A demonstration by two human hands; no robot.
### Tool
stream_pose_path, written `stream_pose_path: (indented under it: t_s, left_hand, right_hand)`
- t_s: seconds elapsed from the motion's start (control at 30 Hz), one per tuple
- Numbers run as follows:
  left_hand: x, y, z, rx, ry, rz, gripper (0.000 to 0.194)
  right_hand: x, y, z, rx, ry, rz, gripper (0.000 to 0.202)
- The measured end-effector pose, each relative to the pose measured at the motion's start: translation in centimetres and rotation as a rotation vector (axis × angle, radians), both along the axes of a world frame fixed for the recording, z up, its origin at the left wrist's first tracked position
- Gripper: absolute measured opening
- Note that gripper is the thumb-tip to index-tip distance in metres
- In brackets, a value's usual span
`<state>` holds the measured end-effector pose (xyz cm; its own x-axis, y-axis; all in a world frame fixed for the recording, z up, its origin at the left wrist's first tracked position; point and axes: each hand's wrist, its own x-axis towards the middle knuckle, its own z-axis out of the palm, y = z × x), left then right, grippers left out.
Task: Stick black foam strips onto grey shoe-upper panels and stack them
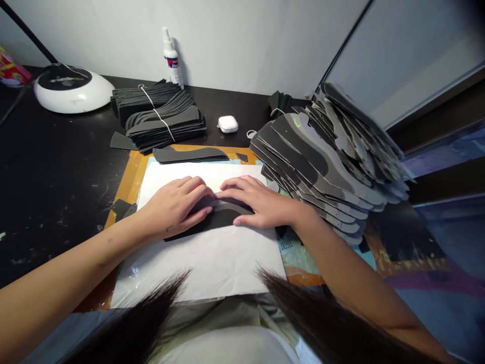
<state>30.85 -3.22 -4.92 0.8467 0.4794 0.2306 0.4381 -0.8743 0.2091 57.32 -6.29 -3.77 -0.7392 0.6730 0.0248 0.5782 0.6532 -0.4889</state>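
A dark grey, curved flat cut piece (217, 217) lies across a white paper sheet (212, 263). My left hand (181, 205) grips its left part, with curled fingers along the far edge and the thumb on top. On the right part, my right hand (256, 202) bends over it in the same way, thumb toward me. The fingertips of both hands almost meet at the far edge. Both hands cover the ends of the piece, and whether it is one layer or two cannot be made out.
Banded stacks of dark pieces (162, 119) lie behind the paper, near a loose curved strip (191, 154). A large fanned pile of grey pieces (322, 156) stands at right. Further back are a white spray bottle (173, 60), a white case (228, 124) and a lamp base (76, 93).
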Motion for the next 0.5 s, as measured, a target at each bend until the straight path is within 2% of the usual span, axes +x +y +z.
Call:
stream_pose_path:
  t_s: [0.2,0.4,0.5]
  left_hand:
    - [-0.1,-0.2,0.2,-0.008,0.025,-0.047,0.047]
    - [0.0,-0.4,0.0,0.006,-0.002,-0.066,0.049]
    - [0.0,-0.2,-0.2,0.038,-0.027,-0.077,0.052]
  right_hand:
    - [-0.2,0.2,-0.3,0.048,0.055,-0.004,0.062]
    - [-2.5,-1.3,0.0,0.141,0.005,-0.141,0.044]
    - [-3.1,-1.6,-0.3,0.127,0.028,-0.196,0.048]
